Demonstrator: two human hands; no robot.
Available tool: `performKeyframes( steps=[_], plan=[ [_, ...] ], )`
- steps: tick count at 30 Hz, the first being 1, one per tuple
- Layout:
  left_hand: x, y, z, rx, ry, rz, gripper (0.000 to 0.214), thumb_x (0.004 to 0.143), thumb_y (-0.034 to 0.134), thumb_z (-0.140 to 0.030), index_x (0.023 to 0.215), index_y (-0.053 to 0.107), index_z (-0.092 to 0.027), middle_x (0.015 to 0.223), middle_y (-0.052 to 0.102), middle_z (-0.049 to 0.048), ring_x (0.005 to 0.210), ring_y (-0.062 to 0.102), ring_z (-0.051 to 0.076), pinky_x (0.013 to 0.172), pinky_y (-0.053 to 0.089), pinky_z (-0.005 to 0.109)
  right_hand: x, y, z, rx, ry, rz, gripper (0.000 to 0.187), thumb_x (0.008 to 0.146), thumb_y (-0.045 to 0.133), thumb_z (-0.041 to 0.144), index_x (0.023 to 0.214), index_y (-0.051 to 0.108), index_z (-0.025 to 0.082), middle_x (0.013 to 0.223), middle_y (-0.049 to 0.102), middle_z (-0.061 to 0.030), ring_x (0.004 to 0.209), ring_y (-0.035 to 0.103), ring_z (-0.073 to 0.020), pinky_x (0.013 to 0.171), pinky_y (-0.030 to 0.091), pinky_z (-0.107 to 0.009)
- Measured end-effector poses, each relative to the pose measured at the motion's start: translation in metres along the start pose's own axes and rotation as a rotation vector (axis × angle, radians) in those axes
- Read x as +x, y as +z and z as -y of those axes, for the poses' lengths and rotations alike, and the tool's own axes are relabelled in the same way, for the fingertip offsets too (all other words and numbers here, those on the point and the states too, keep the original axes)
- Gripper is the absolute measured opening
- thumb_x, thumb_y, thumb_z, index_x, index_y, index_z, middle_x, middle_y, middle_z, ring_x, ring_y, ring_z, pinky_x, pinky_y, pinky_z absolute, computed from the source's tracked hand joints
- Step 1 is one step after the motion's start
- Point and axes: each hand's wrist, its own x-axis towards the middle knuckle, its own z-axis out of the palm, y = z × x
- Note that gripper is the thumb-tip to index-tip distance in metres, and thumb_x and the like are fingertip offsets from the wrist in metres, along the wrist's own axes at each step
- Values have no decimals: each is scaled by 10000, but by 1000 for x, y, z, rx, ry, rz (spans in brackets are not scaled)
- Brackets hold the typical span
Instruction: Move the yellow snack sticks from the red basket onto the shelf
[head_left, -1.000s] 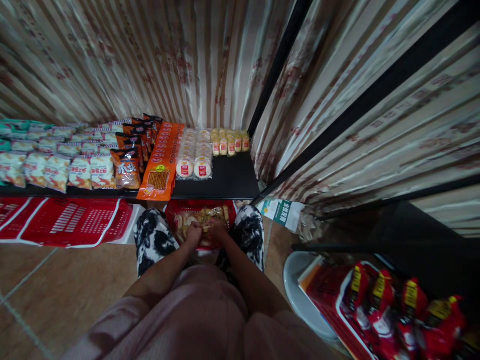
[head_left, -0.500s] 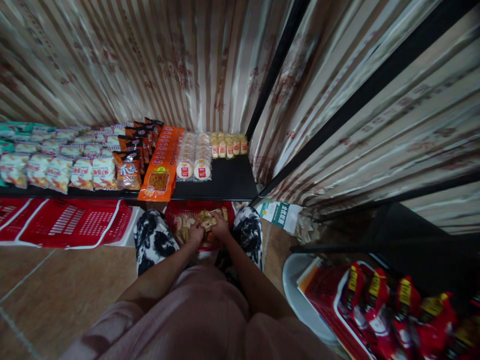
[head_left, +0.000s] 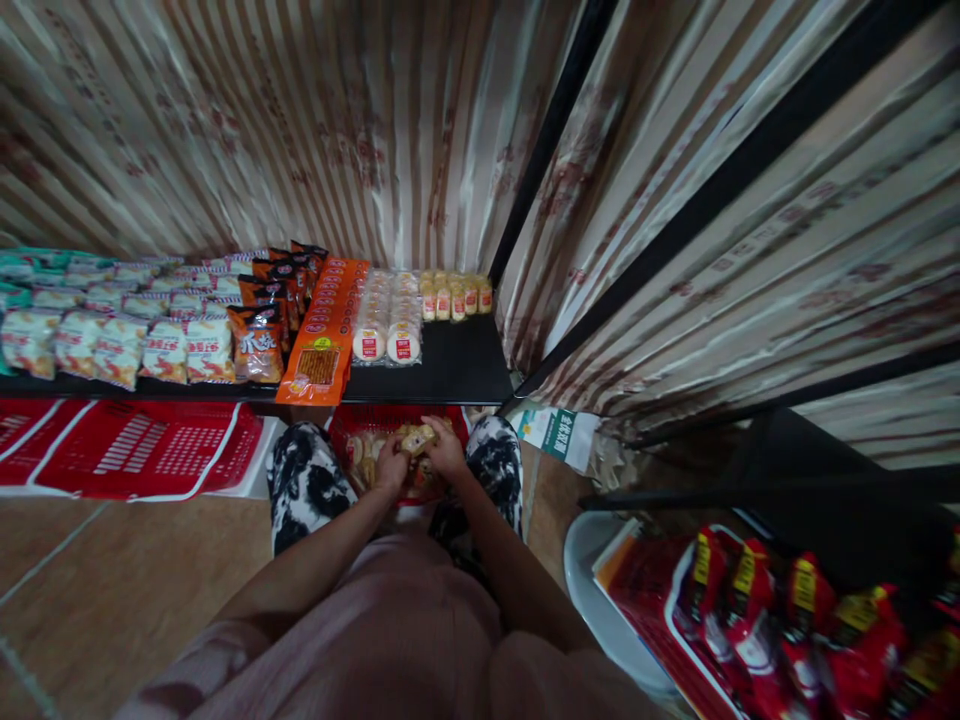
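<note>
My left hand (head_left: pixel 391 467) and my right hand (head_left: pixel 448 453) are close together over a red basket (head_left: pixel 459 420) between my knees. Their fingers are closed around small yellow wrapped snacks (head_left: pixel 417 438), raised just above the contents; how many is hard to tell. Beneath lie more pale and yellow wrapped snacks (head_left: pixel 365 462), partly covered by my hands. On the black shelf (head_left: pixel 461 362) ahead, similar yellow packs (head_left: pixel 456 298) form short rows at the right end. Round white packaged snacks (head_left: pixel 386 318) stand beside them on the left.
Orange flat packets (head_left: pixel 319 340), dark orange bags (head_left: pixel 259 343) and rows of white bags (head_left: pixel 165 348) fill the shelf leftward. Under it sits a red crate (head_left: pixel 165 448). Black frame bars (head_left: pixel 645 240) cross the curtain at right. Red bags (head_left: pixel 757 600) and a white basin (head_left: pixel 589 570) are lower right.
Both hands have lifted slightly with the yellow snacks, which are now gathered between the fingers. The right hand has shifted a little to the right. Shelf items stay in place.
</note>
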Motion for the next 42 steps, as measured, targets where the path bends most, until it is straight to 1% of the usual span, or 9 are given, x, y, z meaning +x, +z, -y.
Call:
performKeyframes(
  steps=[4, 14, 20, 24, 28, 32, 36, 39, 42],
  plan=[
    [-2, 0, -9, -73, -27, 10, 365, 604, 447, -75, 933, 557, -188, 616, 573, -34, 481, 529, 92, 475, 411, 183, 3, -5, 7, 24, 27, -23, 533, 615, 458, 53, 1104, 596, 214, 1226, 517, -60, 1137, 485, -186, 1002, 372, -355],
    [0, -5, -33, -89, 50, 39, 314, 592, 447, -96, 868, 576, -171, 674, 585, -23, 506, 512, 77, 467, 398, 162, 0, -18, 26, 137, 37, -48, 470, 646, 481, 112, 1087, 595, 232, 1257, 492, -55, 1128, 487, -184, 888, 470, -311],
    [1, -8, -51, -103, 54, 64, 250, 585, 454, -105, 787, 584, -174, 626, 554, -38, 475, 467, 63, 452, 376, 159, -2, -22, 25, 146, 27, -52, 464, 645, 494, 123, 1087, 587, 228, 1245, 490, -64, 1131, 485, -189, 866, 488, -304],
    [-1, -11, -63, -138, 59, 85, 229, 568, 485, -116, 765, 592, -161, 636, 568, -36, 479, 463, 60, 461, 374, 165, -3, -20, 21, 211, 42, -38, 438, 667, 508, 171, 1099, 564, 219, 1271, 458, -76, 1134, 488, -195, 820, 515, -294],
    [-3, -13, -77, -157, 60, 115, 211, 562, 520, -132, 755, 604, -149, 622, 582, -30, 503, 484, 69, 469, 366, 168, -6, -17, 18, 306, 67, -44, 407, 682, 528, 230, 1089, 542, 201, 1271, 451, -88, 1062, 540, -180, 802, 523, -283],
    [-2, -14, -85, -126, 56, 135, 226, 555, 541, -130, 758, 640, -140, 640, 613, -12, 524, 496, 78, 477, 361, 173, -9, -16, 18, 403, 93, -69, 372, 691, 554, 271, 1055, 523, 203, 1186, 522, -74, 981, 581, -161, 805, 523, -283],
    [1, -13, -90, -103, 61, 165, 257, 544, 536, -104, 763, 665, -140, 646, 629, -3, 533, 499, 85, 487, 361, 179, -13, -19, 20, 456, 156, -101, 278, 711, 554, 314, 962, 523, 199, 973, 610, -52, 873, 616, -170, 767, 529, -306],
    [0, -12, -95, -99, 74, 201, 275, 538, 522, -77, 756, 676, -143, 632, 628, -6, 532, 498, 85, 504, 371, 182, -16, -21, 24, 475, 186, -116, 222, 717, 554, 334, 893, 517, 206, 829, 621, -23, 788, 625, -166, 724, 525, -300],
    [0, -10, -102, -108, 59, 234, 277, 546, 514, -68, 757, 680, -138, 595, 612, -12, 514, 490, 82, 509, 378, 186, -18, -24, 29, 506, 192, -138, 209, 700, 570, 339, 850, 508, 207, 799, 615, -10, 761, 622, -159, 716, 518, -292]
  ],
)
